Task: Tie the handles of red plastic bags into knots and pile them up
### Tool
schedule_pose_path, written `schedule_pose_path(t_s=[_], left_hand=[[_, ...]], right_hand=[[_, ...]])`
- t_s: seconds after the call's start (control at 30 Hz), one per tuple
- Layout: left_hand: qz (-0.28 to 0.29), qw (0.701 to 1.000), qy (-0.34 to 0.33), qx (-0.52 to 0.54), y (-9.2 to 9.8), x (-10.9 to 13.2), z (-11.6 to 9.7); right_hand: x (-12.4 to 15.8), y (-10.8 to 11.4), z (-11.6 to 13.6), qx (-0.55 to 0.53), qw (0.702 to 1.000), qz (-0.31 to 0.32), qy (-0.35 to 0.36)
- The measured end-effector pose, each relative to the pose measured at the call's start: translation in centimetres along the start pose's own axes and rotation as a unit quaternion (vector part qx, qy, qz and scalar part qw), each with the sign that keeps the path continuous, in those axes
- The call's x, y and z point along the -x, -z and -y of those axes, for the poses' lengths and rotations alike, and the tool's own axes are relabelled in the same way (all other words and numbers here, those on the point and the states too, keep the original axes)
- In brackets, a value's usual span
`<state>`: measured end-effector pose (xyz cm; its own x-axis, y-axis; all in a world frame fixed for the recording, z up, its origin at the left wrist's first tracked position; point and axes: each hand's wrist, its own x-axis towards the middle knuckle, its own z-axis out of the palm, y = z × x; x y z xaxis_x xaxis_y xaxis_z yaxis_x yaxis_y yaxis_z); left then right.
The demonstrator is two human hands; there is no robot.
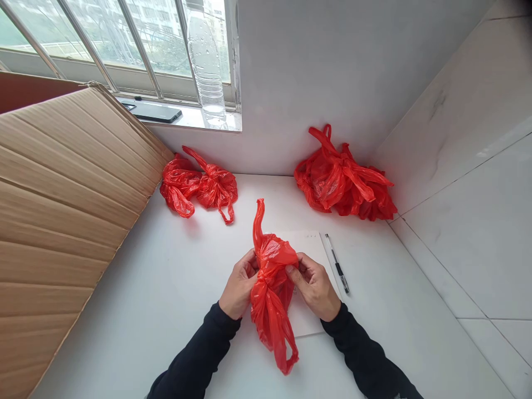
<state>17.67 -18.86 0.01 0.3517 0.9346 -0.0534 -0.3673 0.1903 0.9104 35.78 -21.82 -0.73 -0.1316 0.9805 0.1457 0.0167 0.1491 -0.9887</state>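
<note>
Between my hands is a knotted red plastic bag (272,293), one handle sticking up and another looping down toward me. My left hand (241,282) grips its left side near the knot, fingertips partly hidden behind the plastic. On the other side, my right hand (313,282) pinches the bag with thumb and fingers. What the bag contains cannot be made out. Underneath lies a white sheet of paper (311,316) with small marks on it. A black-and-clear pen (338,269) rests just right of the paper.
Two knotted red bags (216,185) sit at the back left beside a large cardboard box (62,210). Several more red bags (344,180) are heaped in the back right corner against the walls. A water bottle (208,66) and a phone (155,113) stand and lie on the windowsill.
</note>
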Motion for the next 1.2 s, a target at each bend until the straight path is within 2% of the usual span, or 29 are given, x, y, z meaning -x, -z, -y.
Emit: schedule_pose_path(t_s=[1.2], left_hand=[[0.002,1.000,0.000,-0.004,-0.14,0.05,-0.11]], right_hand=[[-0.15,-0.05,-0.04,0.006,1.000,-0.003,-0.001]])
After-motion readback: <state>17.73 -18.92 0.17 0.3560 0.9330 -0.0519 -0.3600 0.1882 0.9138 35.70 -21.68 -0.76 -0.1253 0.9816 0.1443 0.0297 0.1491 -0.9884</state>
